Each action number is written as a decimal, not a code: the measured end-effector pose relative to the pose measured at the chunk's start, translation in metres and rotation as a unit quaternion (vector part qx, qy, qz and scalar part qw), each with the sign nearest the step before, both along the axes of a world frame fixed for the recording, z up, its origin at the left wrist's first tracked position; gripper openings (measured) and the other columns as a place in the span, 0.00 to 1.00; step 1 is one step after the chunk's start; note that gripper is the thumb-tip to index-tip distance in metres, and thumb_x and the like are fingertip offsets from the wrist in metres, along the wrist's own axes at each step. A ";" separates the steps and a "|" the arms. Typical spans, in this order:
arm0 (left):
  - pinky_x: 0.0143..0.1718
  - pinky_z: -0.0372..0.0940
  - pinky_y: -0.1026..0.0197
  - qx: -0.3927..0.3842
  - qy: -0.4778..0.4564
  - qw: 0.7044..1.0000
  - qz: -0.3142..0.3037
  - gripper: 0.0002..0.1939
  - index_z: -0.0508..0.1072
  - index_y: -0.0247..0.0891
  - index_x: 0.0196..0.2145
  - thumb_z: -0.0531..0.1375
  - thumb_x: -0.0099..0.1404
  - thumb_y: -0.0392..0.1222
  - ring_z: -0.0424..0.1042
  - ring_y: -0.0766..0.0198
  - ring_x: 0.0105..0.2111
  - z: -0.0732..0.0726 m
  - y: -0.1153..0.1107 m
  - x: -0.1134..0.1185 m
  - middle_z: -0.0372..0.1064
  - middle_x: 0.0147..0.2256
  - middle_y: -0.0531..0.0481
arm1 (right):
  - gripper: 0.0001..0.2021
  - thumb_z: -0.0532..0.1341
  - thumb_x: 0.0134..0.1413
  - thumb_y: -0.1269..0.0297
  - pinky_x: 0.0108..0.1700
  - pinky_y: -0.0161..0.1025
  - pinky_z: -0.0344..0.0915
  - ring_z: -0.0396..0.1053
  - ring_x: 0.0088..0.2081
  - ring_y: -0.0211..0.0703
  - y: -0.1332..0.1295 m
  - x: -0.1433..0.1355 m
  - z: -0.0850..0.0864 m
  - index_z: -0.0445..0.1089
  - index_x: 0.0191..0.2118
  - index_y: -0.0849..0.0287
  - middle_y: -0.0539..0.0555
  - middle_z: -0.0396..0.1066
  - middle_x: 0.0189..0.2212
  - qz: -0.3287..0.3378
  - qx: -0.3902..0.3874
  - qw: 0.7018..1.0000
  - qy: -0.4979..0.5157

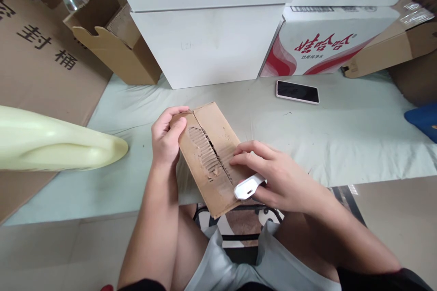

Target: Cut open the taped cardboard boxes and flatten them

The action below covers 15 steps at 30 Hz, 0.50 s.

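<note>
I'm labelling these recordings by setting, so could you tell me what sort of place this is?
Probably a storage or packing corner, perhaps at home: stacked white boxes, a printed drinking-water carton and an open cardboard box line the cloth-covered table.

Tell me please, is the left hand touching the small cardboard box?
Touching. The head view shows the left hand at the small cardboard box's upper left corner, thumb pressed on its top face.

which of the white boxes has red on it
The white box just behind the phone; its front has red lettering and red waves, while the other white boxes show no red.
</note>
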<state>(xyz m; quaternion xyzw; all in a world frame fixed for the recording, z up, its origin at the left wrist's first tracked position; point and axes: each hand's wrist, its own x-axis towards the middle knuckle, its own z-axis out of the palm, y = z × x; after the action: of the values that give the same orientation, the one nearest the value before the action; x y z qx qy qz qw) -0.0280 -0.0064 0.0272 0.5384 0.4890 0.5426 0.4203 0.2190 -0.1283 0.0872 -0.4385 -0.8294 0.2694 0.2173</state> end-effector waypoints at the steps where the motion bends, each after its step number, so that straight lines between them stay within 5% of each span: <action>1: 0.31 0.65 0.59 0.002 0.005 1.000 -0.001 0.13 0.81 0.41 0.39 0.66 0.58 0.48 0.71 0.62 0.32 0.000 0.000 0.000 0.77 0.36 0.49 | 0.16 0.58 0.64 0.69 0.50 0.51 0.78 0.76 0.50 0.51 0.000 0.000 0.000 0.71 0.56 0.58 0.62 0.74 0.56 0.001 0.002 1.000 0.000; 15: 0.29 0.65 0.60 -0.004 -0.012 1.000 0.002 0.12 0.81 0.42 0.38 0.67 0.56 0.47 0.72 0.62 0.31 0.000 0.000 0.000 0.79 0.37 0.49 | 0.14 0.58 0.65 0.68 0.49 0.50 0.78 0.77 0.50 0.51 0.002 -0.001 -0.005 0.71 0.54 0.57 0.61 0.75 0.53 -0.001 0.022 0.999 0.025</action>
<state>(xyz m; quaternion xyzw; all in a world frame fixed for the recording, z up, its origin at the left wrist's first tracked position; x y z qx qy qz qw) -0.0283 -0.0064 0.0276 0.5290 0.4873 0.5476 0.4276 0.2183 -0.1262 0.0826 -0.4275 -0.8289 0.2622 0.2477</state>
